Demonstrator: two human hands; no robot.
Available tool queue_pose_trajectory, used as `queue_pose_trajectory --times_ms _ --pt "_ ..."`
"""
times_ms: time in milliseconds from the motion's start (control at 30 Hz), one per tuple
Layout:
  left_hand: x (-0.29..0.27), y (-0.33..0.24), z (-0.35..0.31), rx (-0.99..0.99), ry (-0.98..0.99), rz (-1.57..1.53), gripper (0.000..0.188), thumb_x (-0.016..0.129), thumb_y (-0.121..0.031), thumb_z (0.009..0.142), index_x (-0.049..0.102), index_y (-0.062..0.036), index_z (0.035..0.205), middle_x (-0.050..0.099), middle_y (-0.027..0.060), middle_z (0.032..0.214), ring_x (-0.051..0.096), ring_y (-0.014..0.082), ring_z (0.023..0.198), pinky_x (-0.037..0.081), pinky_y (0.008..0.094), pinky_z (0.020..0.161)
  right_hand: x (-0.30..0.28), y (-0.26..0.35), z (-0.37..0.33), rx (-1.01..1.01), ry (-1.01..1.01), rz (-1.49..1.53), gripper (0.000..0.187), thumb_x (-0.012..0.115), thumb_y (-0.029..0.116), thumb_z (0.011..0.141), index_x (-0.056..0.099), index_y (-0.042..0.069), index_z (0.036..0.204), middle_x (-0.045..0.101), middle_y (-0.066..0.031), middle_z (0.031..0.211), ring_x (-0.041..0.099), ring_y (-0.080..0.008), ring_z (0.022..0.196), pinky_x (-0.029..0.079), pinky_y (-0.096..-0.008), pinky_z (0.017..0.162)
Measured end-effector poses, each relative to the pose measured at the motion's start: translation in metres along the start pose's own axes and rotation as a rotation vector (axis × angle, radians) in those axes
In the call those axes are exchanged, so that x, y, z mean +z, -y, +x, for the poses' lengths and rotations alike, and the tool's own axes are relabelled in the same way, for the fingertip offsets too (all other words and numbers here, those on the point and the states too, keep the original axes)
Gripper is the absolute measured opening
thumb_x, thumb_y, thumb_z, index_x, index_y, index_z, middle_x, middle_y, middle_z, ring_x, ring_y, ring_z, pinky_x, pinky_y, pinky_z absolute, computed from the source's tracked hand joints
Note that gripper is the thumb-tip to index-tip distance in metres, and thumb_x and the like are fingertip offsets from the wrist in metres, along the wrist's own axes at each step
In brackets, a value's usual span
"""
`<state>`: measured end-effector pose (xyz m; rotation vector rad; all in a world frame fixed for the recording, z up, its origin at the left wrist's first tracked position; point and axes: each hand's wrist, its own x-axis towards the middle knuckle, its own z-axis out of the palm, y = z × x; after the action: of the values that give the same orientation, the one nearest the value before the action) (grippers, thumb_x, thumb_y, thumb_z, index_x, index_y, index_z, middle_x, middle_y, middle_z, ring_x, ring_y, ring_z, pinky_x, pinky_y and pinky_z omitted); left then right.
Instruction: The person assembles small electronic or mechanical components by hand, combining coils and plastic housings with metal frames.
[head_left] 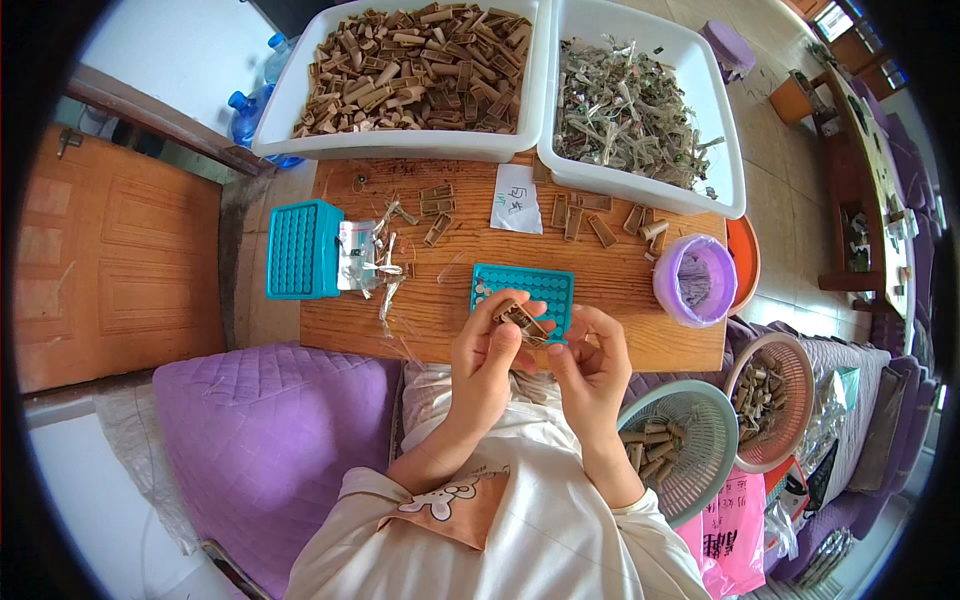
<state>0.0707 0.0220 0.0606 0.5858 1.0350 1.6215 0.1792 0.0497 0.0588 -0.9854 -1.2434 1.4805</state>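
My left hand (484, 368) is closed round a small brown plastic casing (518, 317), its open hollow side facing up. Small parts or thin wires seem to lie inside, too small to tell. Close to the casing's right end, my right hand (594, 378) has thumb and forefinger pinched together; whatever is between them is hidden. Both hands are over the table's near edge, in front of a teal tray (530, 278) with rows of round pockets, a few holding small silvery discs. Several loose brown casings (436, 203) lie farther back on the wooden table (440, 335).
Large white tubs at the back hold brown casings (420, 70) and wired parts (630, 105). Teal stacked trays (304, 250) and a clear bag (357, 255) with wires stand left. Rightward are a purple-lined bin (664, 285), a green basket (725, 440) and a pink basket (800, 400).
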Motion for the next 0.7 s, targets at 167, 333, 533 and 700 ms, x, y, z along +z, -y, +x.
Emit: queue_pose_trajectory --times_ms 167,333,533,700 --pt "0.001 -0.003 0.000 0.045 0.013 0.064 0.034 0.047 -0.022 0.085 0.042 -0.0017 0.112 0.053 0.0110 0.102 0.056 0.0159 0.088 0.046 0.0179 0.055 -0.001 -0.004 0.002 -0.035 -0.022 -0.069 0.029 0.055 -0.006 0.075 0.045 0.000 0.102 0.043 -0.0024 0.081 0.044 -0.0029 0.057 0.036 -0.0149 0.046" --pt "0.002 -0.004 -0.001 0.027 0.021 -0.016 0.035 0.048 -0.022 0.084 0.042 -0.0015 0.112 0.053 0.0115 0.102 0.056 0.0173 0.091 0.048 0.0183 0.056 0.003 -0.004 0.001 0.076 0.040 0.133 0.027 0.052 -0.002 0.078 0.044 -0.001 0.104 0.048 -0.0042 0.089 0.048 -0.0044 0.064 0.039 -0.0164 0.051" --pt "-0.002 -0.002 0.001 -0.077 -0.057 -0.323 0.032 0.044 -0.018 0.086 0.039 -0.0010 0.113 0.052 0.0137 0.102 0.057 0.0240 0.089 0.054 0.0267 0.065 0.001 -0.010 0.006 0.225 0.185 0.315 0.025 0.048 0.000 0.082 0.042 0.000 0.106 0.050 -0.0069 0.097 0.051 -0.0076 0.079 0.043 -0.0194 0.065" --pt "-0.011 0.000 0.005 -0.111 -0.078 -0.414 0.032 0.044 -0.018 0.086 0.039 -0.0022 0.114 0.052 0.0135 0.103 0.057 0.0246 0.090 0.053 0.0300 0.071 0.004 -0.014 0.015 0.300 0.292 0.190 0.030 0.046 -0.004 0.079 0.040 -0.001 0.109 0.049 -0.0083 0.102 0.051 -0.0116 0.089 0.042 -0.0240 0.078"
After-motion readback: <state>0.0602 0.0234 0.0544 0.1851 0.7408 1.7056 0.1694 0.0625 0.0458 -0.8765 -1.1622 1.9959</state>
